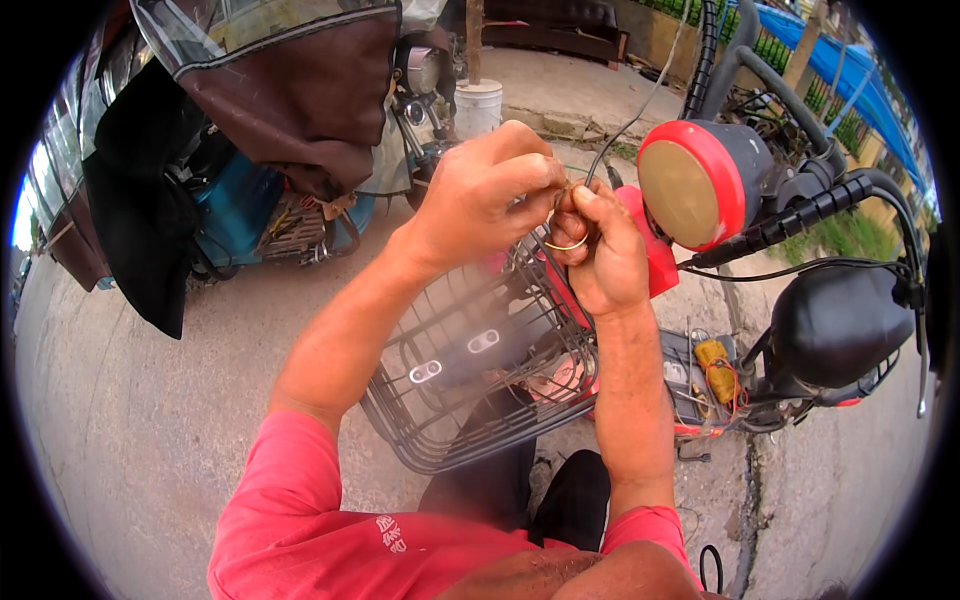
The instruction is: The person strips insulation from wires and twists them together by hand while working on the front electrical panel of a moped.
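My left hand and my right hand meet above the black wire basket at the front of a red electric scooter. Both hands pinch a thin wire that curls in a small loop between the fingers, close to a black cable running up and away. The fingertips of the two hands touch. What the wire joins to is hidden behind the fingers.
The scooter's round red-rimmed headlight, black handlebar grip and black seat lie to the right. Exposed yellow and red wiring sits on its footboard. A second covered vehicle stands at the upper left, a white bucket behind. Concrete ground lies around.
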Action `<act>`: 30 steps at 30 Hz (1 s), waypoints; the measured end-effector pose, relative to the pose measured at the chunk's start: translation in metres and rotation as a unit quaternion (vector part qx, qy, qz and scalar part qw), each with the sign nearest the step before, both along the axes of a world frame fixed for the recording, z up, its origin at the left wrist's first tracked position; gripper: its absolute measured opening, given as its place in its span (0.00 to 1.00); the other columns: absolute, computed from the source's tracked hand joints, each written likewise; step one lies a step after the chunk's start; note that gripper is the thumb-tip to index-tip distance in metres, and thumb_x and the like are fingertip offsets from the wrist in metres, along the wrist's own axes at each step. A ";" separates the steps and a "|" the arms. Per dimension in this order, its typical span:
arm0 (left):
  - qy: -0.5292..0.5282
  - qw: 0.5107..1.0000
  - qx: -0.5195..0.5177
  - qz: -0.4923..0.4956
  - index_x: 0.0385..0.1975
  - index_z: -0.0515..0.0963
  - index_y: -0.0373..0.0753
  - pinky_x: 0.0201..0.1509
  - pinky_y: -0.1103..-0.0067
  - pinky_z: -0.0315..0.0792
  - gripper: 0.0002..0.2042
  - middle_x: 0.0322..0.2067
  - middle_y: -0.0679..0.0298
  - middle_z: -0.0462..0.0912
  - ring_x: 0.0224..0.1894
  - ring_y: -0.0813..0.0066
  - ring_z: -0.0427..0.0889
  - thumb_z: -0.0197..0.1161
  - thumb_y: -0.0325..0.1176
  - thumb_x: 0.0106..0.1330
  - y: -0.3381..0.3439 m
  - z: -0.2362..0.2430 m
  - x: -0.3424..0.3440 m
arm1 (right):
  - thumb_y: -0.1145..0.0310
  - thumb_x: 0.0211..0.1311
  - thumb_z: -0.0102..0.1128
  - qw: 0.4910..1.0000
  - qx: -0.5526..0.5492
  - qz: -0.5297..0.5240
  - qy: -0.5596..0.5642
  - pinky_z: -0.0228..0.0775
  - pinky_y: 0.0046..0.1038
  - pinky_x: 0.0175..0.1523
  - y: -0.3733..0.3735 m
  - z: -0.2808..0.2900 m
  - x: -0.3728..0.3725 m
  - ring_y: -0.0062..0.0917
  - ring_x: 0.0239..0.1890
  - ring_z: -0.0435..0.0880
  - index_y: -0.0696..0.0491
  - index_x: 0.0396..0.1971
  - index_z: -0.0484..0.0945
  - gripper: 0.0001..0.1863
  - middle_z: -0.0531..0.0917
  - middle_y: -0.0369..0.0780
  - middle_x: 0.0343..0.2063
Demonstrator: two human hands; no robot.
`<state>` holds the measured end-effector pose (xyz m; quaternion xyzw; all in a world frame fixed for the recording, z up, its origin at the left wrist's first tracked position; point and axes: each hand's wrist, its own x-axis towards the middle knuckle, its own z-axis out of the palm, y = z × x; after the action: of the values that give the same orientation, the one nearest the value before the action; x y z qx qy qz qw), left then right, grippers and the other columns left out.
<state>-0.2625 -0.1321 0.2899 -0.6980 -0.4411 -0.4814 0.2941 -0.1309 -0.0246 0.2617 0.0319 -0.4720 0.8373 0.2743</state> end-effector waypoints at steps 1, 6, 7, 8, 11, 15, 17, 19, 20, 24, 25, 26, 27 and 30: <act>0.034 0.999 0.017 0.020 0.32 0.79 0.37 0.31 0.76 0.73 0.13 0.31 0.61 0.78 0.30 0.67 0.79 0.66 0.17 0.46 0.002 0.000 -0.003 | 0.64 0.69 0.50 1.000 -0.007 0.008 0.002 0.54 0.15 0.23 0.001 -0.001 0.000 0.12 0.20 0.61 0.53 0.32 0.71 0.08 0.66 0.30 0.20; 0.112 0.991 0.051 0.042 0.33 0.81 0.38 0.32 0.76 0.74 0.14 0.32 0.60 0.79 0.31 0.65 0.79 0.66 0.17 0.44 0.002 0.003 -0.004 | 0.64 0.69 0.50 0.998 -0.038 0.040 0.008 0.54 0.14 0.24 0.007 -0.005 0.000 0.12 0.21 0.61 0.52 0.33 0.71 0.08 0.65 0.28 0.20; 0.114 0.992 0.051 0.035 0.33 0.81 0.38 0.32 0.76 0.74 0.14 0.33 0.60 0.79 0.31 0.65 0.80 0.66 0.17 0.45 0.001 0.003 -0.005 | 0.64 0.69 0.50 0.998 -0.044 0.037 0.006 0.54 0.14 0.24 0.004 -0.004 -0.001 0.12 0.21 0.61 0.52 0.33 0.71 0.08 0.65 0.28 0.20; 0.116 0.992 0.051 0.027 0.34 0.81 0.38 0.33 0.76 0.74 0.14 0.34 0.60 0.79 0.31 0.65 0.80 0.66 0.17 0.46 0.001 0.003 -0.005 | 0.64 0.69 0.50 0.998 -0.050 0.034 0.003 0.54 0.14 0.24 0.002 -0.003 -0.001 0.12 0.21 0.61 0.52 0.33 0.71 0.08 0.65 0.28 0.20; -0.014 0.999 0.016 -0.034 0.35 0.81 0.37 0.36 0.78 0.75 0.11 0.36 0.61 0.80 0.33 0.70 0.80 0.65 0.18 0.52 -0.001 0.002 0.005 | 0.64 0.69 0.50 0.999 -0.043 0.023 0.006 0.55 0.14 0.24 0.004 -0.004 -0.002 0.13 0.21 0.62 0.51 0.33 0.71 0.08 0.66 0.29 0.21; -0.226 0.967 -0.108 -0.055 0.36 0.81 0.32 0.39 0.81 0.75 0.06 0.35 0.63 0.81 0.33 0.78 0.79 0.62 0.25 0.61 -0.007 0.002 0.004 | 0.65 0.69 0.52 0.999 -0.013 0.028 0.019 0.58 0.16 0.25 0.008 -0.006 0.001 0.13 0.22 0.65 0.52 0.34 0.73 0.07 0.70 0.30 0.22; -0.352 0.903 -0.234 -0.076 0.36 0.80 0.31 0.40 0.82 0.74 0.08 0.33 0.64 0.81 0.33 0.80 0.79 0.61 0.29 0.63 -0.012 0.006 0.006 | 0.69 0.68 0.55 0.999 -0.014 0.040 0.034 0.62 0.17 0.27 0.010 -0.007 0.001 0.13 0.24 0.71 0.52 0.34 0.76 0.04 0.76 0.30 0.24; -0.383 0.882 -0.257 -0.096 0.36 0.80 0.30 0.39 0.82 0.72 0.12 0.31 0.64 0.82 0.31 0.80 0.78 0.62 0.35 0.63 -0.012 0.008 0.008 | 0.67 0.69 0.54 0.999 0.029 0.000 0.038 0.60 0.17 0.26 0.007 -0.008 -0.001 0.14 0.23 0.69 0.52 0.36 0.75 0.05 0.74 0.31 0.24; -0.397 0.872 -0.267 -0.107 0.35 0.80 0.30 0.39 0.82 0.72 0.12 0.31 0.63 0.82 0.31 0.81 0.78 0.62 0.35 0.63 -0.013 0.008 0.007 | 0.66 0.70 0.53 0.998 0.050 -0.019 0.040 0.58 0.17 0.25 0.005 -0.008 -0.002 0.14 0.23 0.68 0.52 0.37 0.75 0.06 0.73 0.31 0.24; -0.448 0.839 -0.274 -0.143 0.35 0.79 0.31 0.35 0.82 0.69 0.12 0.30 0.63 0.81 0.29 0.82 0.76 0.63 0.36 0.62 -0.012 0.007 0.008 | 0.68 0.69 0.56 0.993 0.088 -0.063 0.046 0.58 0.16 0.25 0.004 -0.012 -0.004 0.13 0.23 0.70 0.53 0.38 0.76 0.05 0.75 0.31 0.24; -0.460 0.831 -0.276 -0.146 0.34 0.79 0.31 0.35 0.82 0.69 0.12 0.29 0.64 0.80 0.28 0.82 0.75 0.63 0.35 0.62 -0.012 0.007 0.008 | 0.67 0.69 0.57 0.989 0.116 -0.080 0.044 0.58 0.15 0.25 0.004 -0.014 -0.005 0.12 0.23 0.70 0.53 0.38 0.76 0.05 0.75 0.31 0.24; -0.473 0.822 -0.279 -0.150 0.34 0.78 0.32 0.34 0.83 0.68 0.11 0.28 0.65 0.79 0.28 0.82 0.75 0.63 0.35 0.62 -0.011 0.007 0.007 | 0.67 0.69 0.57 0.984 0.145 -0.097 0.041 0.58 0.15 0.25 0.005 -0.014 -0.005 0.12 0.22 0.70 0.53 0.38 0.77 0.06 0.75 0.30 0.24; -0.485 0.814 -0.282 -0.154 0.33 0.78 0.32 0.33 0.83 0.68 0.11 0.27 0.65 0.79 0.27 0.82 0.74 0.63 0.35 0.61 -0.011 0.007 0.006 | 0.67 0.69 0.57 0.979 0.161 -0.117 0.040 0.57 0.15 0.25 0.003 -0.014 -0.005 0.11 0.22 0.69 0.53 0.38 0.77 0.06 0.75 0.30 0.24; -0.507 0.793 -0.290 -0.174 0.32 0.77 0.34 0.32 0.83 0.67 0.09 0.25 0.67 0.77 0.26 0.83 0.73 0.63 0.34 0.61 -0.011 0.008 0.006 | 0.66 0.69 0.58 0.965 0.203 -0.163 0.039 0.56 0.14 0.25 -0.001 -0.013 -0.006 0.10 0.22 0.68 0.54 0.38 0.77 0.07 0.75 0.29 0.24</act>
<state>-0.2567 -0.1433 0.2976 -0.4716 -0.5166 -0.6591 -0.2763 -0.1367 -0.0259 0.2489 0.0419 -0.6197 0.6663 0.4126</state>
